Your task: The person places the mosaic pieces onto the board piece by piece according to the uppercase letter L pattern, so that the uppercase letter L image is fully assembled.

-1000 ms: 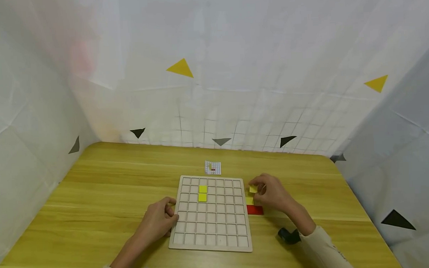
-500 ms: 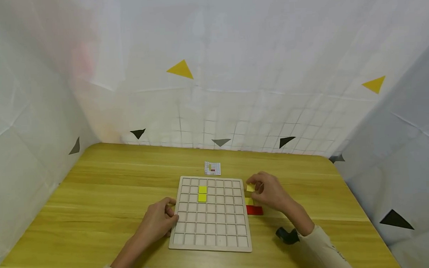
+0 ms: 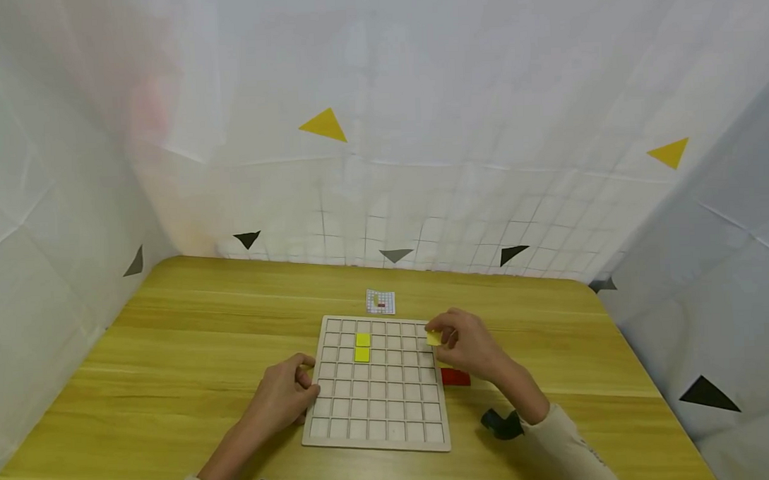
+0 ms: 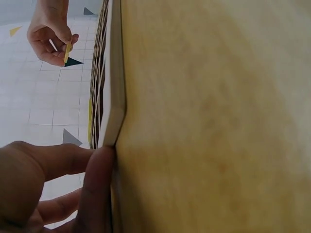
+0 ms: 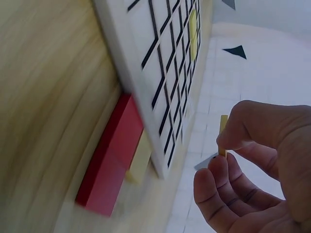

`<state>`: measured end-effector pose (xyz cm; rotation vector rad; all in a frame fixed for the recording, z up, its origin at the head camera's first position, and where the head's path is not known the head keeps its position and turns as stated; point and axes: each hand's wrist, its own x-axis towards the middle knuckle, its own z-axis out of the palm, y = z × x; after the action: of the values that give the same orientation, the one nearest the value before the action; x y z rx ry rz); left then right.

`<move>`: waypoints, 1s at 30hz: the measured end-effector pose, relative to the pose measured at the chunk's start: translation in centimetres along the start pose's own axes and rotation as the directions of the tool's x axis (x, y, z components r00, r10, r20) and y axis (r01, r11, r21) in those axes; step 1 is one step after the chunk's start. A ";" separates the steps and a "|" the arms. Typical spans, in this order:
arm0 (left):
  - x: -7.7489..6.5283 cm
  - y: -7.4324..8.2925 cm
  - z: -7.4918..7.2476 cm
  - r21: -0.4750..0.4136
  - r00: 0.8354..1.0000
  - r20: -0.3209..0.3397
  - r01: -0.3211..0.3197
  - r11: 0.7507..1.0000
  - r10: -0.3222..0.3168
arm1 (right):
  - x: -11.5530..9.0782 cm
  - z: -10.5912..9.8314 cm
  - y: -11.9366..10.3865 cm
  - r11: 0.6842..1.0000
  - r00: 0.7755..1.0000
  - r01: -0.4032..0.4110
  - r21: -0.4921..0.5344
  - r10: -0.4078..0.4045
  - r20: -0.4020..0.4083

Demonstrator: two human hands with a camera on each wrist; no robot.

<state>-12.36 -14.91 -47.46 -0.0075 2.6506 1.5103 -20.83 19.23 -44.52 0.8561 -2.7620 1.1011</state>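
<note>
A wooden grid board (image 3: 386, 392) lies flat on the table, with two yellow square tiles (image 3: 362, 347) in neighbouring cells near its upper left. At the board's left edge my left hand (image 3: 277, 391) holds the rim between thumb and fingers, seen close up in the left wrist view. My right hand (image 3: 472, 344) pinches another yellow square tile (image 3: 433, 338) between thumb and fingertips, raised over the board's upper right edge. Beside the right rim lies a red rectangular block (image 5: 111, 155), and behind it another yellow tile (image 5: 140, 158), which my right hand covers in the head view.
A small printed card (image 3: 380, 301) showing a grid with coloured cells lies just beyond the board. The wooden table (image 3: 190, 324) extends to both sides. White sheets with triangle markers (image 3: 324, 125) rise behind and beside it. Black camera mounts (image 3: 502, 424) sit at the wrists.
My right hand has carried the yellow tile leftward, from above the table beside the board to over its right edge. My left hand has stayed at the left rim.
</note>
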 end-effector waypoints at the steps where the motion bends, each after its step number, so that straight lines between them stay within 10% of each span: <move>1: 0.0 0.0 0.0 0.000 1.000 0.000 -0.001 1.000 0.001 | 0.1 0.1 -0.2 1.000 1.000 0.001 0.003 -0.001 0.005; 30: 0.0 -0.2 0.1 0.012 1.000 -0.006 -0.018 1.000 0.018 | 1.7 3.1 -3.4 0.994 0.992 0.112 -0.012 -0.111 0.062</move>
<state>-12.37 -14.95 -47.63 0.0131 2.6717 1.5017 -20.01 14.41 -44.33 1.0450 -2.7284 1.0508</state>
